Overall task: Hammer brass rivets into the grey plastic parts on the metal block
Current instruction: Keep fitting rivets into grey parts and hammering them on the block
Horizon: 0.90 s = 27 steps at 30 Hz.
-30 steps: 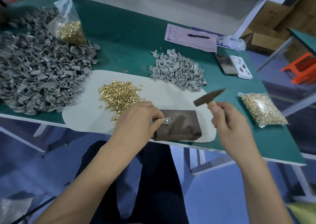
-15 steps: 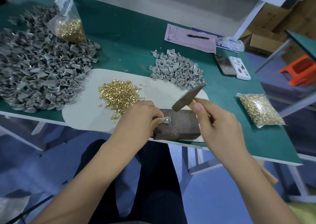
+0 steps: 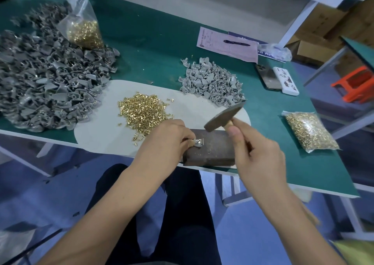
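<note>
Head view: left hand [image 3: 162,141] grip pinching grey part [image 3: 199,142] on the metal block [image 3: 212,149] at surface [image 3: 153,48] front edge. Right hand [image 3: 257,155] grip wrapped around hammer [image 3: 222,115], head raised just above block. Loose rivets [image 3: 143,110] piled left of block.

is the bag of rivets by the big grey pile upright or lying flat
Upright: the bag stands propped against the grey pile, rivets sunk to its bottom.

Rivets [image 3: 144,110] left-behind metal block [image 3: 214,149]
</note>
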Motion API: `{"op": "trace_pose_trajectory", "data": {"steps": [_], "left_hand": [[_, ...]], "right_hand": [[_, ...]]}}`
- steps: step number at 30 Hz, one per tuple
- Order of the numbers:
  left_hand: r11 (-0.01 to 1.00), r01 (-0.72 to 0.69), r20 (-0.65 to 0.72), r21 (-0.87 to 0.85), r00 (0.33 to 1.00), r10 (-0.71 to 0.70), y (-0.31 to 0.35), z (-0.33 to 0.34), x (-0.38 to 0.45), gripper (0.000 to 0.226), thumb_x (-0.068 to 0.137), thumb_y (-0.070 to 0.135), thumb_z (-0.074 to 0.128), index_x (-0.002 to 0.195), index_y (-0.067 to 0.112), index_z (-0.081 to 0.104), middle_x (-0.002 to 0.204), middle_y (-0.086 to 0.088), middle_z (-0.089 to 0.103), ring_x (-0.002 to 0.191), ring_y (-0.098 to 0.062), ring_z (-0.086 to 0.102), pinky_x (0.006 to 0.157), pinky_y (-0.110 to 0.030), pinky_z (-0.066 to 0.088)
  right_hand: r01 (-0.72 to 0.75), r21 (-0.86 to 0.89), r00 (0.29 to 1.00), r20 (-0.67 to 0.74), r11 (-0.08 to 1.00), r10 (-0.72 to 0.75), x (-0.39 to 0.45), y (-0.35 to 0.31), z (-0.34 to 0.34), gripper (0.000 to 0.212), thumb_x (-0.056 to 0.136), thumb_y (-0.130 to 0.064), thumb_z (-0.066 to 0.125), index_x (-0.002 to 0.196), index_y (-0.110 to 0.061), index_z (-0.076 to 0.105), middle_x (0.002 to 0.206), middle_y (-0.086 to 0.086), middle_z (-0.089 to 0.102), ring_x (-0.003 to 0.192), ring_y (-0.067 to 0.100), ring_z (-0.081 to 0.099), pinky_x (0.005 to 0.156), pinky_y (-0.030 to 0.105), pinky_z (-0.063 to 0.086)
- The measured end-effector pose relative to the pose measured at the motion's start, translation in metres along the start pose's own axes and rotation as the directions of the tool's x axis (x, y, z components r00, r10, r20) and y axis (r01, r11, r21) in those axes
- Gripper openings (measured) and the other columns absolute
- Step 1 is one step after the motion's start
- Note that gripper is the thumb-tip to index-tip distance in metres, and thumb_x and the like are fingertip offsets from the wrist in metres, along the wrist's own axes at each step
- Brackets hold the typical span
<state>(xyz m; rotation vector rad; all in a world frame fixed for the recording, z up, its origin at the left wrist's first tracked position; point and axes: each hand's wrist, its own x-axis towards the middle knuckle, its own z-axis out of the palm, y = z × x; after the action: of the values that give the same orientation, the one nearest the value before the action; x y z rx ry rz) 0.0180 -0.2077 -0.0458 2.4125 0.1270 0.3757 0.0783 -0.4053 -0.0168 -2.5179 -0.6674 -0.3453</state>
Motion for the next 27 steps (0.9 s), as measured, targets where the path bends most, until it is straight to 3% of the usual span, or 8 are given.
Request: {"op": "trace_pose_trajectory", "data": {"steps": [4, 8, 12, 15, 19, 22, 25, 27], "left_hand": [[1.0, -0.02, 0.007, 0.018, 1.0, 0.02, 0.001, -0.001, 0.0, 0.012, 0.093, 0.027, 0.069, 0.089, 0.021, 0.078, 0.078, 0.002, 0.057, 0.076, -0.016, 0.051, 0.067, -0.035, 0.043], [1.0, -0.001, 0.002, -0.011, 1.0, 0.001, 0.0, -0.001, 0.0, 0.012, 0.093, 0.025, 0.07, 0.09, 0.019, 0.079, 0.08, 0.0, 0.059, 0.077, -0.018, 0.053, 0.07, -0.038, 0.045], [1.0, -0.006, 0.012, 0.013, 1.0, 0.006, 0.001, -0.001, -0.001, 0.014, 0.093, 0.028, 0.069, 0.09, 0.019, 0.079, 0.081, 0.001, 0.059, 0.077, -0.017, 0.054, 0.07, -0.039, 0.046], [1.0, 0.005, 0.001, -0.007, 1.0, -0.005, 0.0, -0.001, -0.001, 0.014, 0.093, 0.029, 0.069, 0.089, 0.02, 0.079, 0.08, 0.001, 0.059, 0.075, -0.017, 0.054, 0.07, -0.039, 0.046], [1.0, 0.007, 0.005, 0.004, 1.0, -0.007, 0.001, 0.0, 0.0, 0.012, 0.092, 0.025, 0.07, 0.097, 0.02, 0.08, 0.084, 0.001, 0.061, 0.08, -0.017, 0.055, 0.074, -0.038, 0.047], [1.0, 0.009, 0.005, 0.011, 1.0, -0.009, 0.001, 0.0, -0.001, 0.012, 0.093, 0.026, 0.069, 0.096, 0.02, 0.08, 0.085, 0.001, 0.062, 0.083, -0.017, 0.056, 0.076, -0.036, 0.046], [1.0, 0.014, -0.003, -0.01, 1.0, -0.014, 0.0, 0.0, -0.001, 0.012, 0.092, 0.025, 0.07, 0.096, 0.019, 0.08, 0.085, 0.002, 0.062, 0.082, -0.017, 0.056, 0.077, -0.035, 0.046], [1.0, 0.012, 0.004, -0.006, 1.0, -0.012, 0.0, 0.0, -0.001, 0.012, 0.093, 0.025, 0.07, 0.095, 0.02, 0.079, 0.085, 0.002, 0.061, 0.081, -0.017, 0.056, 0.077, -0.037, 0.046]], "right_hand": [[0.09, -0.095, 0.993, 0.089, 0.991, -0.082, -0.003, -0.004, 0.001, 0.031, 0.099, -0.059, 0.04, 0.122, -0.048, 0.058, 0.051, -0.021, 0.039, 0.064, 0.021, 0.057, 0.053, 0.031, 0.04], [0.004, 0.001, 0.999, -0.04, 1.0, -0.004, -0.003, -0.003, 0.001, 0.032, 0.099, -0.055, 0.043, 0.125, -0.045, 0.06, 0.055, -0.02, 0.042, 0.07, 0.019, 0.055, 0.056, 0.029, 0.036], [0.091, -0.084, 0.995, 0.055, 0.992, -0.086, -0.005, -0.005, -0.001, 0.032, 0.099, -0.057, 0.043, 0.121, -0.046, 0.064, 0.049, -0.022, 0.037, 0.061, 0.018, 0.054, 0.049, 0.024, 0.035], [0.004, 0.03, 0.999, -0.054, 1.0, -0.003, -0.007, -0.003, 0.001, 0.034, 0.1, -0.057, 0.043, 0.127, -0.045, 0.06, 0.054, -0.028, 0.043, 0.068, 0.016, 0.052, 0.053, 0.024, 0.038], [0.051, -0.023, 0.995, 0.092, 0.998, -0.048, -0.008, 0.001, 0.004, 0.029, 0.099, -0.06, 0.044, 0.122, -0.051, 0.058, 0.063, -0.018, 0.061, 0.073, 0.018, 0.056, 0.057, 0.03, 0.041], [-0.084, -0.017, 0.996, 0.03, 0.996, 0.084, 0.001, 0.023, 0.002, 0.026, 0.099, -0.065, 0.038, 0.122, -0.061, 0.049, 0.084, -0.017, 0.071, 0.079, 0.013, 0.061, 0.065, 0.032, 0.042], [-0.211, -0.094, 0.978, -0.013, 0.973, 0.21, 0.008, 0.048, 0.009, 0.033, 0.106, -0.043, 0.04, 0.135, -0.043, 0.055, 0.103, -0.004, 0.066, 0.091, 0.027, 0.06, 0.071, 0.036, 0.039], [-0.277, -0.165, 0.957, 0.035, 0.947, 0.286, 0.011, 0.062, 0.018, 0.037, 0.104, -0.021, 0.045, 0.139, -0.028, 0.057, 0.1, 0.008, 0.055, 0.088, 0.035, 0.052, 0.069, 0.038, 0.037]]}}
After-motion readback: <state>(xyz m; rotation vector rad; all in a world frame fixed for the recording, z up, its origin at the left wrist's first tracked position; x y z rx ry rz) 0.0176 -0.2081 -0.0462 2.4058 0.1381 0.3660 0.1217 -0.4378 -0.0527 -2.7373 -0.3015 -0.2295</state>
